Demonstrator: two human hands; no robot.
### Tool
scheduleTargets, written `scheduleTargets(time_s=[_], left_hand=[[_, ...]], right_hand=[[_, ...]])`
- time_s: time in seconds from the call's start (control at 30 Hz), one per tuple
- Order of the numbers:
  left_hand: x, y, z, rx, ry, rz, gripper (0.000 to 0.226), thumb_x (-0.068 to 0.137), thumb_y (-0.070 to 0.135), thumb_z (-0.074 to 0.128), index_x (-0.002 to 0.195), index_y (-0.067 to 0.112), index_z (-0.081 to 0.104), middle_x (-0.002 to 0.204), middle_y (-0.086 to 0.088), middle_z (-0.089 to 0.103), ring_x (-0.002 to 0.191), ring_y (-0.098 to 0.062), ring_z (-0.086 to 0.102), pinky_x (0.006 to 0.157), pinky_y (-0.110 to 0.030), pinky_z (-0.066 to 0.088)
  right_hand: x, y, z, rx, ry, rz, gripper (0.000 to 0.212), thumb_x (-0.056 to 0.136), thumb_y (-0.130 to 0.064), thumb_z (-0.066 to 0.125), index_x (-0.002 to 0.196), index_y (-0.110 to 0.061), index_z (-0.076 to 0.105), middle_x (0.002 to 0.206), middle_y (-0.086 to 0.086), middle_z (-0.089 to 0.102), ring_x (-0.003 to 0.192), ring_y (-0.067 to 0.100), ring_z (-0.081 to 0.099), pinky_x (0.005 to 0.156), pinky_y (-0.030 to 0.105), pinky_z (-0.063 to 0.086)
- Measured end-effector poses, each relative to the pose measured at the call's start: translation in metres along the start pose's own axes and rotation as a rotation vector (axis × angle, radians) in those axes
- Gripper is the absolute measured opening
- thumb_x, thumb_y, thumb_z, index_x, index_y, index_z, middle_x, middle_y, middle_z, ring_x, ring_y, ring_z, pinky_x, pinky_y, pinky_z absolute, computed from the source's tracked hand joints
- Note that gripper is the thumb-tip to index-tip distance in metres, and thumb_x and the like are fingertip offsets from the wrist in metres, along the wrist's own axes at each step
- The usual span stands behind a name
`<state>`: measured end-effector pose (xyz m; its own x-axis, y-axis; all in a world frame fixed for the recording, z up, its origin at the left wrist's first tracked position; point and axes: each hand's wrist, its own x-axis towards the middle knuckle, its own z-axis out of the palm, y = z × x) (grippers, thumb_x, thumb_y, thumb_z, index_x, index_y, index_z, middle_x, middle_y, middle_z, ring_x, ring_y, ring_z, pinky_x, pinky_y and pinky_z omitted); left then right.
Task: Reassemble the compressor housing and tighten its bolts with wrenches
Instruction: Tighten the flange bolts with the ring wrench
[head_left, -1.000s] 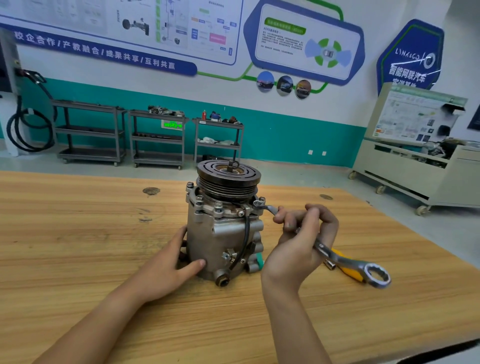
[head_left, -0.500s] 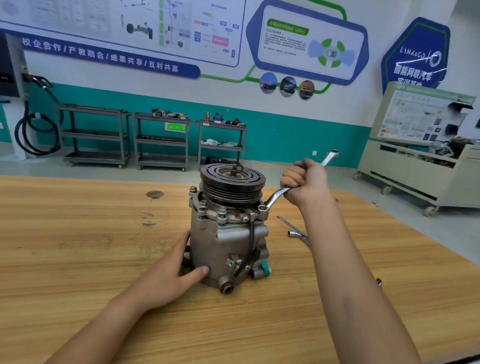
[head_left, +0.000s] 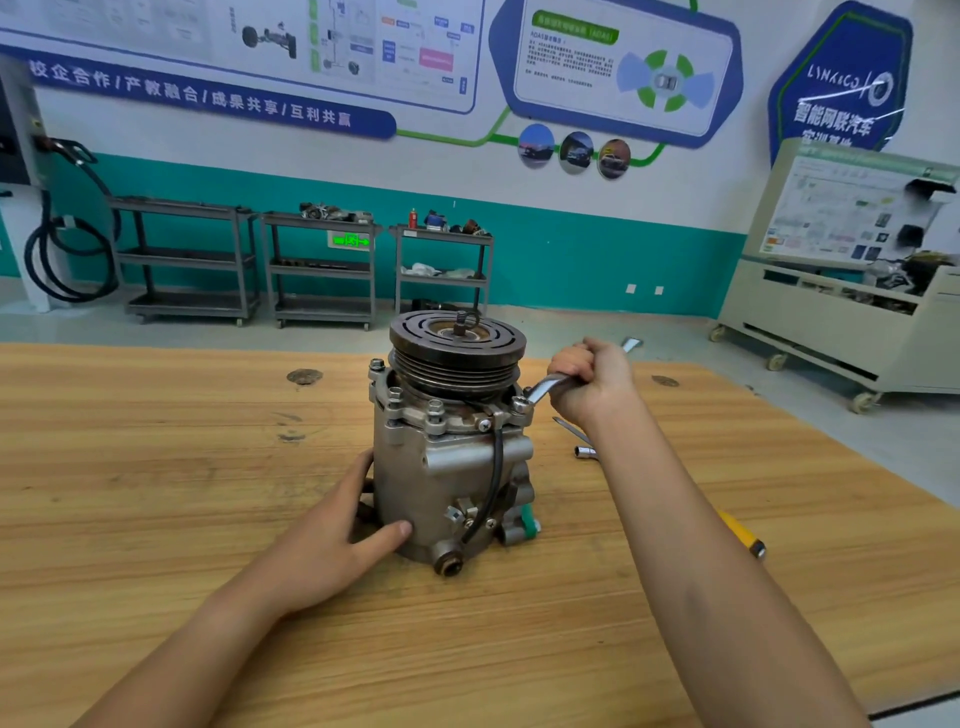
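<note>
The grey metal compressor (head_left: 441, 483) stands upright on the wooden table (head_left: 156, 493), its dark pulley (head_left: 457, 343) on top. Bolts ring the upper flange. My left hand (head_left: 332, 540) presses against the housing's lower left side with straight fingers and the thumb stretched along the front. My right hand (head_left: 592, 379) grips a silver wrench (head_left: 543, 391) whose ring end sits on the flange bolt (head_left: 519, 404) at the right. The wrench's far tip pokes out behind my fist.
A second steel wrench (head_left: 579, 441) lies on the table behind my right forearm. A yellow-handled tool (head_left: 743, 535) shows partly past the same forearm. Shelving carts and a training bench stand on the floor beyond the table's far edge.
My right hand swung the wrench from near me out to the right and back around the bolt, then lowered slightly. My left hand stayed on the housing.
</note>
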<state>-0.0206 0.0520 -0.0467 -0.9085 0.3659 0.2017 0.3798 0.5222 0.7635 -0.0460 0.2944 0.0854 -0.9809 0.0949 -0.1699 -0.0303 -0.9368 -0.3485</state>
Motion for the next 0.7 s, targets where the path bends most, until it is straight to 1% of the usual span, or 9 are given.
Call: scheduleTargets(time_s=[0.1,0.17,0.23,0.3,0.37,0.53,0.6,0.7], left_hand=[[0.0,0.001,0.0,-0.028,0.003,0.012,0.075,0.081,0.042,0.064,0.131,0.051,0.008,0.121,0.018,0.044,0.104,0.002,0.055,0.082,-0.011,0.041],[0.0,0.002,0.0,-0.043,0.002,0.011,0.075,0.081,0.04,0.064,0.13,0.051,0.008,0.122,0.015,0.045,0.105,-0.001,0.055,0.088,-0.019,0.043],[0.0,0.002,0.0,-0.044,0.002,0.008,0.076,0.082,0.039,0.064,0.134,0.048,0.01,0.123,0.013,0.044,0.107,-0.004,0.055,0.093,-0.024,0.044],[-0.001,0.003,0.0,-0.043,0.001,0.007,0.079,0.082,0.039,0.064,0.138,0.044,0.01,0.123,0.014,0.044,0.106,-0.003,0.055,0.091,-0.022,0.043],[-0.002,0.003,0.0,-0.043,0.0,0.011,0.078,0.083,0.039,0.064,0.138,0.045,0.009,0.121,0.015,0.043,0.104,0.001,0.054,0.087,-0.019,0.042],[-0.002,0.005,0.001,-0.053,0.007,0.021,0.073,0.083,0.037,0.064,0.129,0.052,0.009,0.116,0.021,0.043,0.099,0.009,0.053,0.08,-0.01,0.04],[-0.002,0.005,0.001,-0.046,0.011,0.022,0.074,0.083,0.037,0.064,0.131,0.051,0.009,0.117,0.02,0.043,0.101,0.005,0.054,0.081,-0.012,0.041],[-0.003,0.005,0.002,-0.036,0.007,0.041,0.073,0.084,0.036,0.063,0.131,0.051,0.008,0.12,0.021,0.043,0.104,0.001,0.055,0.083,-0.012,0.042]], right_hand=[[-0.01,-0.003,-0.007,0.053,0.033,-0.107,0.043,0.101,-0.021,0.032,0.058,-0.016,0.028,0.032,-0.006,0.022,0.021,0.008,0.019,0.026,0.013,0.02],[-0.018,-0.003,-0.01,0.059,0.053,-0.188,0.041,0.101,-0.02,0.031,0.061,-0.016,0.029,0.034,-0.006,0.023,0.023,0.008,0.019,0.028,0.013,0.021],[-0.026,-0.001,-0.012,0.05,0.058,-0.27,0.038,0.1,-0.017,0.03,0.063,-0.016,0.03,0.035,-0.006,0.023,0.024,0.008,0.019,0.03,0.012,0.023],[-0.034,0.002,-0.014,0.044,0.054,-0.341,0.037,0.1,-0.016,0.03,0.064,-0.016,0.03,0.036,-0.007,0.023,0.026,0.008,0.02,0.032,0.012,0.025],[-0.042,0.006,-0.016,0.043,0.056,-0.41,0.036,0.101,-0.019,0.031,0.065,-0.016,0.031,0.037,-0.007,0.024,0.027,0.008,0.022,0.033,0.012,0.029],[-0.055,0.014,-0.02,0.004,0.069,-0.551,0.036,0.101,-0.022,0.032,0.066,-0.016,0.034,0.04,-0.007,0.025,0.031,0.01,0.025,0.039,0.012,0.035],[-0.059,0.017,-0.022,-0.005,0.056,-0.581,0.036,0.101,-0.024,0.034,0.066,-0.016,0.035,0.042,-0.006,0.026,0.034,0.01,0.026,0.041,0.013,0.036],[-0.066,0.022,-0.024,-0.025,0.028,-0.631,0.036,0.1,-0.025,0.034,0.065,-0.017,0.035,0.043,-0.006,0.025,0.036,0.01,0.026,0.042,0.015,0.038]])
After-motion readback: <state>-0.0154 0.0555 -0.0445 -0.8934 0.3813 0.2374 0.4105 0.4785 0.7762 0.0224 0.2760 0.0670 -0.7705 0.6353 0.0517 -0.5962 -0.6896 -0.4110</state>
